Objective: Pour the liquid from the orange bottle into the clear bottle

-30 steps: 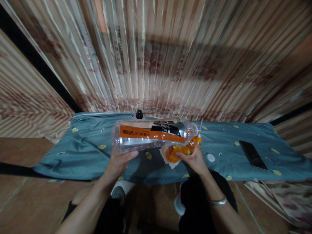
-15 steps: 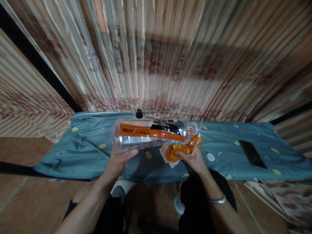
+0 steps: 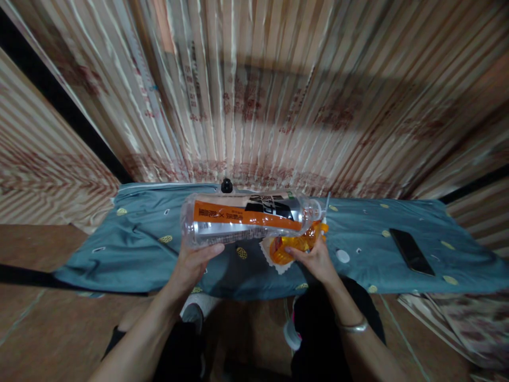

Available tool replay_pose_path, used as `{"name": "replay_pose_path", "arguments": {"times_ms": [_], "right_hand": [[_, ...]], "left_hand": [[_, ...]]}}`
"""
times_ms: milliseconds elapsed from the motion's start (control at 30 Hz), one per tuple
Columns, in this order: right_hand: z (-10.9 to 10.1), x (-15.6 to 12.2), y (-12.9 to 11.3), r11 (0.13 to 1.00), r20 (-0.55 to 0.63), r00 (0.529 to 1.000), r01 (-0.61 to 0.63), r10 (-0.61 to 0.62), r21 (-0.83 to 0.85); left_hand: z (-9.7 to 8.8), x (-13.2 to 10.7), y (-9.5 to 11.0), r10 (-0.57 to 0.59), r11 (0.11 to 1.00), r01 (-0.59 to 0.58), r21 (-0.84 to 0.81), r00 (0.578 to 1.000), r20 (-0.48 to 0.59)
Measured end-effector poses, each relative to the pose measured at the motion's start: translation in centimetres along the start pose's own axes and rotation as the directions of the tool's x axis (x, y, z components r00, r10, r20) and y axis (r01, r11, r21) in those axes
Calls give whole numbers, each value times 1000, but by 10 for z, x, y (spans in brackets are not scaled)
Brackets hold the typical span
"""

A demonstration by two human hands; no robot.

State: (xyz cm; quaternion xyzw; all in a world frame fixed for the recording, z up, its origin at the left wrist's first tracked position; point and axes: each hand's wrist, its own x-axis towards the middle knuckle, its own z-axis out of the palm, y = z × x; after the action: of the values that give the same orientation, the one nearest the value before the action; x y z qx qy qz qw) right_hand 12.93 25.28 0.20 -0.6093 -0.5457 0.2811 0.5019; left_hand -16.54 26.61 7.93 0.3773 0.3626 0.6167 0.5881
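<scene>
A large clear plastic bottle [image 3: 246,216] with an orange and silver label lies almost level in the air, its mouth toward the right. My left hand [image 3: 196,260] is closed around its base end from below. Under the bottle's neck, my right hand [image 3: 316,260] grips a smaller orange bottle [image 3: 282,250], tilted, with its neck up to the right. The large bottle's mouth is close to the orange bottle's neck; whether they touch I cannot tell. Beneath the orange bottle a pale scallop-edged cloth or paper [image 3: 281,269] shows in part.
A teal patterned sheet [image 3: 135,239] covers the low surface. On it lie a white round cap [image 3: 342,256] and a dark phone [image 3: 411,252] at right. A black-topped object [image 3: 226,185] stands behind the large bottle. A striped curtain [image 3: 254,106] hangs at the back.
Almost nothing differs. The large bottle has shifted very slightly to the left at its mouth; both hands keep their holds.
</scene>
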Motion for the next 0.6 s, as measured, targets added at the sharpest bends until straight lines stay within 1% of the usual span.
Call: {"name": "replay_pose_path", "arguments": {"times_ms": [100,333,600], "right_hand": [[0,0,0,1000,-22,1000,-12,12,-20],[0,1,-6,1000,-13,1000,-1,1,-2],[0,1,-3,1000,-7,1000,-13,13,11]], "left_hand": [[1,-1,2,-3,1000,2,11,1000,14],[2,0,2,20,1000,-20,4,1000,19],[-6,4,-6,38,999,-38,6,999,25]]}}
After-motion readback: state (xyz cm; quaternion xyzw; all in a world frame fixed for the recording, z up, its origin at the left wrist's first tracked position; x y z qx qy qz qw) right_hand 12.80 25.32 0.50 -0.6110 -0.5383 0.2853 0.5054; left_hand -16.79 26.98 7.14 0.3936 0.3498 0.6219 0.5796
